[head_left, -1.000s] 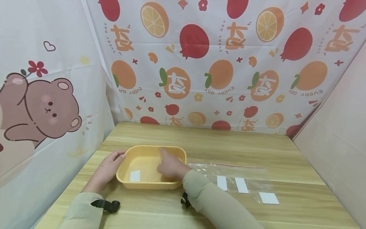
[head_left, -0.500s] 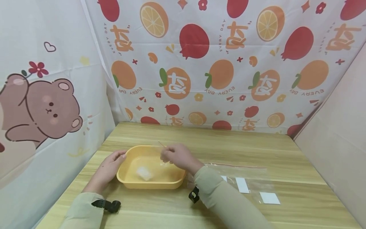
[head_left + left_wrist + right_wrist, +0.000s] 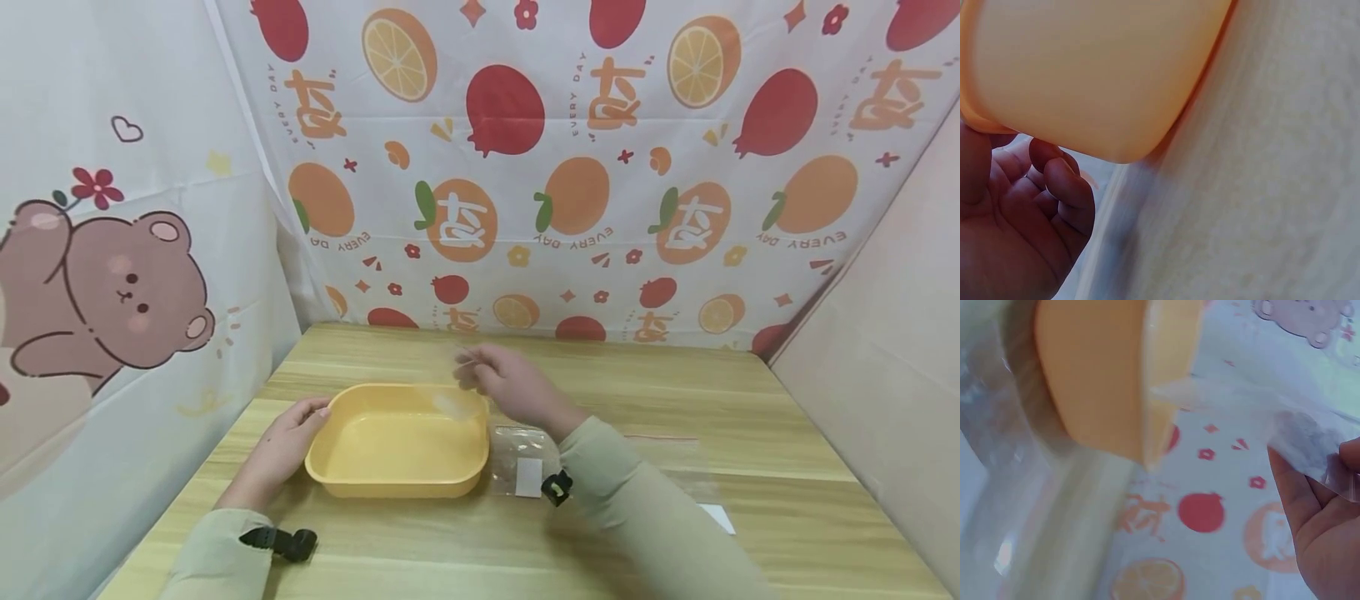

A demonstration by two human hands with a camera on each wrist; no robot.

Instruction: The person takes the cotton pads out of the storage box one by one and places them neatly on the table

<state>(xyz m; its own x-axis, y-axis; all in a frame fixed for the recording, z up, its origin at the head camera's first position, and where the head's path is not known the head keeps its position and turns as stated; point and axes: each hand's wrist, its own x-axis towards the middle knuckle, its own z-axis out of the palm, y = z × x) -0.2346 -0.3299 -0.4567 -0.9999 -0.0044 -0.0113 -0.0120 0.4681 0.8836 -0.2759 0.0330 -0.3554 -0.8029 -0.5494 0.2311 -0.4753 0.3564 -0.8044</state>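
My left hand [image 3: 281, 442] grips the left rim of a yellow plastic basin [image 3: 397, 482], which rests on the table. In the left wrist view, the thumb is against the basin's rim and the fingers [image 3: 1066, 187] are curled beside its outer wall. Above the basin's far right corner, my right hand [image 3: 517, 387] pinches a clear plastic bag by its top edge. The bag [image 3: 1310, 444] hangs blurred over the rim; a whitish patch on it shows faintly in the head view.
A clear zip bag [image 3: 510, 450] with a white label lies just right of the basin. Farther right, more clear bag [image 3: 667, 454] and a white label [image 3: 718, 518] show past my right forearm, which hides part of them. A fruit-print cloth [image 3: 510, 192] hangs behind the wooden table [image 3: 420, 550].
My right hand has come up out of the basin, moving right and away from me, and has lifted the bag with its white patch out. The left hand stays on the rim.
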